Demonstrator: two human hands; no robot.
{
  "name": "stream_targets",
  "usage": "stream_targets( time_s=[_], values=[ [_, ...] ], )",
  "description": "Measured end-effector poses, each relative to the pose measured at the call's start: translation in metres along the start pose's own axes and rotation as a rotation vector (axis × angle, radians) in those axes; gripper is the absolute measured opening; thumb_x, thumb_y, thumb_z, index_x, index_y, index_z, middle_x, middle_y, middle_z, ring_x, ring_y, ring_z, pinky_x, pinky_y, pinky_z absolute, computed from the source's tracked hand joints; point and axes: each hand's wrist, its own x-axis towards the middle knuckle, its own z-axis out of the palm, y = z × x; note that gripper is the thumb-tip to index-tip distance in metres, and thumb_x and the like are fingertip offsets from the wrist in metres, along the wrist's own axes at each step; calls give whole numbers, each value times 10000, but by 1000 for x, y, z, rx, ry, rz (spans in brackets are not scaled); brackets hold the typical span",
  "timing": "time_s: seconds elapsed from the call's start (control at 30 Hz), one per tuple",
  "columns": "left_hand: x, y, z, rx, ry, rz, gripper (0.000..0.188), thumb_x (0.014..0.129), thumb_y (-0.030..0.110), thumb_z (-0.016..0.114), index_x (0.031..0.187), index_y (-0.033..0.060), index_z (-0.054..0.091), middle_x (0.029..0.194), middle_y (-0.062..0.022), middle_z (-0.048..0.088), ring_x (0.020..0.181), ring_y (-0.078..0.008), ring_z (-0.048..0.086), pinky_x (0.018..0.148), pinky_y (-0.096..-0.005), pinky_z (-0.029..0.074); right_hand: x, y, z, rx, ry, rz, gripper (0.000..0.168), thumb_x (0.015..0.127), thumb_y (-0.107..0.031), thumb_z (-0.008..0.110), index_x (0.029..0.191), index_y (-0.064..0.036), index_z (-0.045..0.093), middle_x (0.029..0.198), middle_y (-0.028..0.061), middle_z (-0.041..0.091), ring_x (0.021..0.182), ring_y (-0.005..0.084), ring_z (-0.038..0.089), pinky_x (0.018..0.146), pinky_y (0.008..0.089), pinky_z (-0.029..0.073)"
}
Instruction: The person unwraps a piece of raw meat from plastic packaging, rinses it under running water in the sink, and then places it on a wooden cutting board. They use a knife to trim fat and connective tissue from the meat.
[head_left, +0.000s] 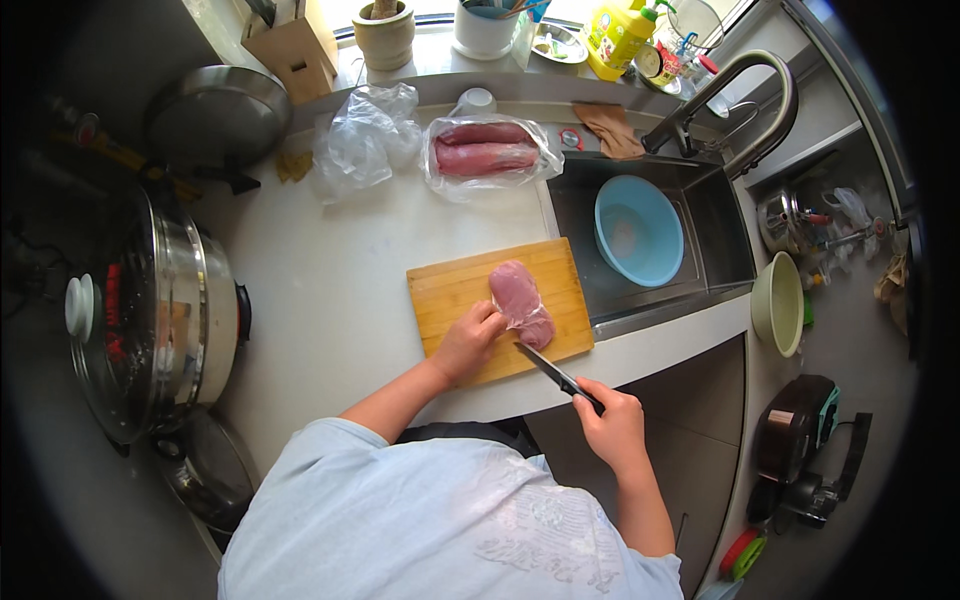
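A piece of raw pink meat (516, 296) lies on a wooden cutting board (442, 289), its lower end folded or bulging toward the board's front edge. My left hand (476, 337) pinches the meat's left edge, where whitish membrane shows; the fingertips partly hide the grip. In my right hand (615, 416) is a kitchen knife (546, 365) with a black handle. Its blade points up and left, with the tip close to the meat's lower end. Whether the tip touches the meat I cannot tell.
Behind the board, more raw meat (487, 154) sits in a plastic-lined tray beside a crumpled plastic bag (371, 139). A blue basin (641, 229) stands in the sink (577, 195) at right, under a faucet (784, 90). A large lidded steamer pot (172, 300) occupies the left.
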Motion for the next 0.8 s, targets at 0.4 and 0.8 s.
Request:
stream_targets(
  time_s=[0.4, 0.8],
  values=[
    [-3, -6, 1, -41, 6, 7, 120, 808, -33, 628, 896, 27, 571, 877, -135, 537, 812, -324, 561, 694, -413, 492, -13, -4, 19, -80, 40, -46, 265, 861, -160, 681, 1108, -66, 703, 913, 176, 711, 820, 344, 697, 716, 386, 552],
    [8, 7, -5, -144, 53, -377, 261, 875, 83, 665, 1072, -15, 524, 859, -163, 566, 788, -324, 586, 697, -397, 484, 2, -7, 42, -11, 176, -105, 305, 883, -178, 668, 1178, -101, 666, 929, 150, 711, 807, 350, 692, 699, 416, 548]
  ],
)
